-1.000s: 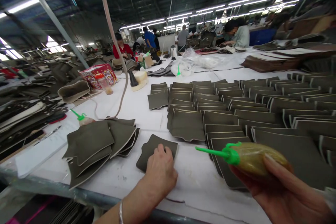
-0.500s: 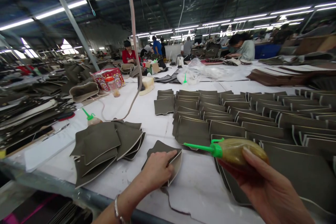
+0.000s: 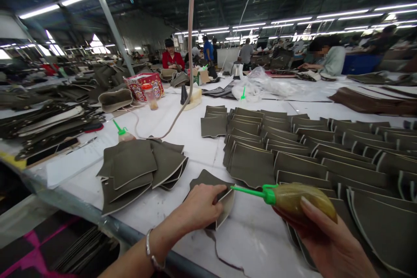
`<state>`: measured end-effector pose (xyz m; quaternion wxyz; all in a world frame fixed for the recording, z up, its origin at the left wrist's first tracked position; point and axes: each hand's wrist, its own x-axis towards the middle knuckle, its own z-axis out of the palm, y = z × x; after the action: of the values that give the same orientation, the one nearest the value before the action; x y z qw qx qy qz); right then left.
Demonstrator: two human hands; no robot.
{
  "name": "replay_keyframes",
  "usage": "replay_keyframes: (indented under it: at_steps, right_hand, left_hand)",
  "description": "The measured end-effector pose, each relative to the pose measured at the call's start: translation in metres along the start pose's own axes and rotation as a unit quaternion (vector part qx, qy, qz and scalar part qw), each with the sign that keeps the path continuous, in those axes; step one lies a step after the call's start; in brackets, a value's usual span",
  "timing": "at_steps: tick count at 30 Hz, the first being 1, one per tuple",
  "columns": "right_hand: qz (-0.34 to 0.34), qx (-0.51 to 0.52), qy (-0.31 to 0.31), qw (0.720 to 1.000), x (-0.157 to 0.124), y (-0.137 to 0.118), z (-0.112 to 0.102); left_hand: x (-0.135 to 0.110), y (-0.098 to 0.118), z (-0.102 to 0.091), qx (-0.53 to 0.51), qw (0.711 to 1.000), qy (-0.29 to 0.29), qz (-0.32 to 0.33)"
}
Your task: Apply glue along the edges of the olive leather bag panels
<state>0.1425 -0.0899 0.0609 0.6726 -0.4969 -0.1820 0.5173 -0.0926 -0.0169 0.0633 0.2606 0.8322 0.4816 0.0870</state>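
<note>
My left hand (image 3: 202,206) rests on a dark olive leather piece (image 3: 208,180) near the table's front edge, its fingers curled over the top layer, whose right edge is lifted to show a pale underside. My right hand (image 3: 329,243) is wrapped round a yellowish glue bottle (image 3: 302,197). The bottle's green nozzle (image 3: 249,191) points left, with its tip at the lifted edge of the piece.
A loose stack of the same pieces (image 3: 140,169) lies to the left, with a second green-capped bottle (image 3: 124,134) behind it. Rows of overlapping pieces (image 3: 309,156) cover the white table (image 3: 195,139) on the right. A hose (image 3: 189,52) hangs down. Other people work at far tables.
My left hand went from lying flat on the piece to lifting its top layer. The bottle moved left until its nozzle reached the lifted edge. The view shifted left.
</note>
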Motion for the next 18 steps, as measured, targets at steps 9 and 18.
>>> replay_keyframes:
  at_steps: [9, 18]
  right_hand:
    - [-0.157, -0.272, -0.089, 0.945, 0.016, 0.015, -0.028]
    - [-0.307, -0.407, -0.083, 0.856, 0.008, 0.012, -0.01]
  left_hand:
    - [0.0, 0.003, 0.002, 0.019, 1.0, -0.014, -0.013]
    - [-0.001, 0.014, 0.003, 0.037, 0.998, -0.027, -0.031]
